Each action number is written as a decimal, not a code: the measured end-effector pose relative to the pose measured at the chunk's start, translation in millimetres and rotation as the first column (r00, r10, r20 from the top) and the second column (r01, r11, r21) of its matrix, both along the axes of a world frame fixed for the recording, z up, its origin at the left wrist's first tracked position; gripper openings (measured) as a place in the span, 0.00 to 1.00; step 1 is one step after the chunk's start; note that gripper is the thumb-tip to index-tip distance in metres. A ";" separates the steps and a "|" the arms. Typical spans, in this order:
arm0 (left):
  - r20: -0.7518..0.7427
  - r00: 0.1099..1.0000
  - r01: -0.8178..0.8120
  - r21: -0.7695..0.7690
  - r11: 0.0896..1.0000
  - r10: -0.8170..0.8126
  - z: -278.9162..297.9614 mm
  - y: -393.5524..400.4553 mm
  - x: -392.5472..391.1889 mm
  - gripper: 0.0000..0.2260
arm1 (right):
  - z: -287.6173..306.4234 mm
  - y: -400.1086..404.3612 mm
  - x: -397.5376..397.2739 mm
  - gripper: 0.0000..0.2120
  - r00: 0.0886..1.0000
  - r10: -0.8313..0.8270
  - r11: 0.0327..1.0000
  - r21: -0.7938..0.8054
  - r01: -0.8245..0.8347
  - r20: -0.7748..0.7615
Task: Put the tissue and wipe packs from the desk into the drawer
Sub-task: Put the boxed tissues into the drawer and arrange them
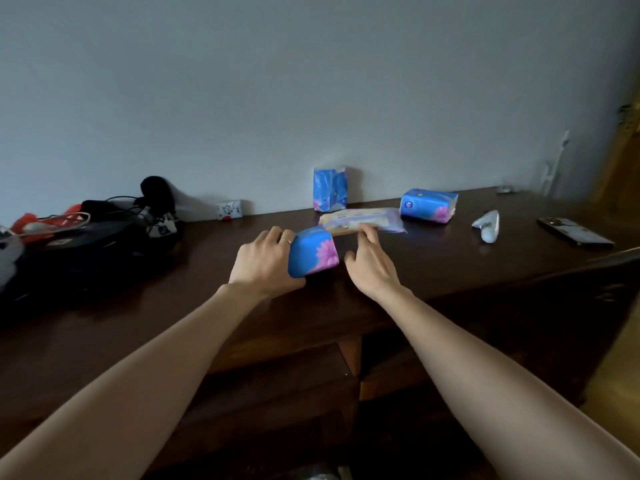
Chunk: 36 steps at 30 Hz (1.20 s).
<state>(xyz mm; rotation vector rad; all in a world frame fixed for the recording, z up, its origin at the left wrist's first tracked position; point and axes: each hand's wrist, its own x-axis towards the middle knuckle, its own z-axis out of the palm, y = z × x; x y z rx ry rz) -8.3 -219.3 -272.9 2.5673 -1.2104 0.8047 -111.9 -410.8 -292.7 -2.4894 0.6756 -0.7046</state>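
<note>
My left hand (265, 261) grips a blue tissue pack with a pink flower (313, 251) at the middle of the dark wooden desk (173, 306). My right hand (372, 263) reaches just right of it, fingertips touching a flat pale wipe pack (363, 220) that lies behind. A second blue tissue pack (329, 188) stands upright against the wall. A third blue pack (428, 205) lies on its side further right. A small white and red pack (229, 209) sits by the wall to the left. Drawer fronts (277, 386) show below the desk edge, shut.
A black bag with cables, a microphone and red items (90, 233) fills the desk's left end. A white handheld device (487, 226) and a dark phone (575, 231) lie at the right. The desk's right corner (623, 254) is close by.
</note>
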 end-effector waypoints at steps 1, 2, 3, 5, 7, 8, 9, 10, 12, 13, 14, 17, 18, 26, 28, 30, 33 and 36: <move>0.004 1.000 -0.013 -0.069 0.998 0.013 -4.0 12.5 -16.0 0.35 | 0.2 9.3 -10.9 0.28 0.996 -0.011 1.000 0.003 0.010 0.087; 0.004 1.000 -0.026 -0.149 0.989 0.027 -7.8 25.5 -33.5 0.34 | 0.0 19.5 -23.2 0.27 0.983 -0.026 1.000 0.020 0.023 0.183; 0.003 0.999 -0.035 -0.225 0.974 0.037 -11.4 37.6 -51.7 0.33 | -1.2 30.5 -37.2 0.26 0.957 -0.044 0.999 0.044 0.033 0.285; -0.012 0.999 -0.046 -0.373 0.927 0.045 -21.2 61.0 -90.4 0.33 | -11.3 56.8 -70.9 0.25 0.874 -0.049 0.998 0.062 0.022 0.484; -0.099 0.995 -0.070 -0.541 0.838 0.020 -36.7 84.9 -130.9 0.32 | -33.3 89.3 -107.3 0.25 0.782 0.018 1.000 0.008 -0.029 0.623; -0.165 0.986 -0.089 -0.615 0.784 -0.017 -47.3 96.5 -149.9 0.32 | -47.8 105.6 -123.2 0.25 0.750 0.070 0.998 -0.045 -0.053 0.658; -0.227 0.972 -0.105 -0.672 0.733 -0.069 -61.2 108.4 -168.1 0.32 | -64.5 120.6 -138.3 0.26 0.728 0.121 0.992 -0.100 -0.072 0.675; -0.273 0.954 -0.114 -0.712 0.693 -0.124 -77.2 119.6 -184.7 0.31 | -81.8 133.6 -152.0 0.26 0.713 0.164 0.985 -0.148 -0.085 0.682; -0.329 0.926 -0.133 -0.740 0.660 -0.183 -114.2 140.3 -211.2 0.31 | -117.2 152.4 -175.4 0.26 0.708 0.207 0.976 -0.190 -0.105 0.675; -0.359 0.916 -0.158 -0.735 0.660 -0.180 -134.0 149.7 -221.1 0.32 | -134.7 159.2 -185.3 0.26 0.720 0.208 0.976 -0.182 -0.115 0.662; -0.397 0.901 -0.192 -0.723 0.664 -0.173 -154.6 158.8 -229.6 0.32 | -152.6 166.0 -195.2 0.26 0.741 0.203 0.978 -0.167 -0.123 0.640; -0.551 0.822 -0.321 -0.654 0.685 -0.142 -212.2 183.0 -244.6 0.31 | -209.0 182.1 -220.8 0.26 0.832 0.195 0.981 -0.113 -0.159 0.519; -0.600 0.790 -0.363 -0.623 0.693 -0.126 -228.4 190.1 -246.3 0.30 | -227.7 185.0 -227.7 0.26 0.869 0.192 0.981 -0.092 -0.169 0.455; -0.821 0.560 -0.626 -0.332 0.705 0.111 -319.1 224.0 -241.3 0.22 | -340.2 191.8 -247.5 0.30 0.940 0.273 0.952 -0.082 -0.294 -0.204; -0.842 0.517 -0.637 -0.257 0.726 0.155 -335.9 224.4 -237.3 0.22 | -357.1 195.6 -244.7 0.24 0.912 0.309 0.937 -0.076 -0.340 -0.270; -0.884 0.436 -0.663 -0.191 0.724 0.166 -352.0 224.7 -231.7 0.22 | -368.7 198.6 -239.0 0.19 0.899 0.324 0.932 -0.061 -0.356 -0.295; -0.979 0.204 -0.766 -0.178 0.618 -0.029 -369.9 226.2 -218.5 0.19 | -379.5 200.6 -223.6 0.09 0.916 0.308 0.947 -0.006 -0.320 -0.257; -0.932 0.000 -0.891 -0.165 0.423 -0.363 -377.1 231.1 -204.6 0.14 | -385.6 201.0 -205.6 0.05 0.937 0.250 0.968 0.078 -0.238 -0.244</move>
